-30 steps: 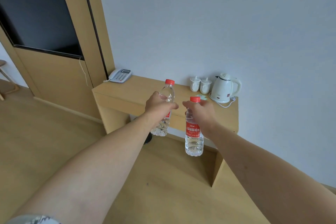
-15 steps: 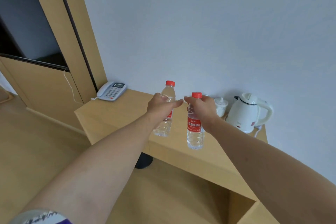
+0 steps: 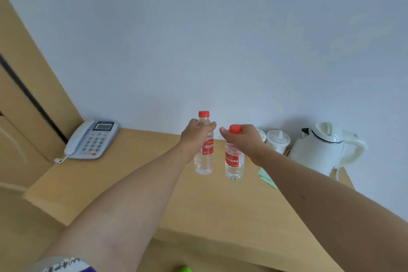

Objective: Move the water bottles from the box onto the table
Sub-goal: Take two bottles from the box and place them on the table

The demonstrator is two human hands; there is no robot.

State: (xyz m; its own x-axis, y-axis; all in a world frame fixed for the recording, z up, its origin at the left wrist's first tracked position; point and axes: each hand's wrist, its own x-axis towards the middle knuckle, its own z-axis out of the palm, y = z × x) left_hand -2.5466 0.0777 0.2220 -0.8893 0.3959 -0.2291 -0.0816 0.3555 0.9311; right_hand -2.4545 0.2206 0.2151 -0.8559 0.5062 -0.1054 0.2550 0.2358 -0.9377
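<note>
Two clear water bottles with red caps and red labels are over the light wooden table (image 3: 136,185). My left hand (image 3: 195,136) grips the left bottle (image 3: 204,157) around its upper body. My right hand (image 3: 245,140) holds the right bottle (image 3: 234,164) by its neck, just under the cap. Both bottles are upright, close side by side, their bases at or just above the tabletop; I cannot tell whether they touch it. The box is out of view.
A grey desk telephone (image 3: 90,140) lies at the table's back left. At the back right stand two white lidded cups (image 3: 278,140) and a white electric kettle (image 3: 324,148). Green paper slips (image 3: 266,178) lie under my right forearm. A white wall runs behind the table.
I have come closer to the table. Both bottles moved from in front of its edge to over its middle and lower toward the surface. Both hands keep their hold.
</note>
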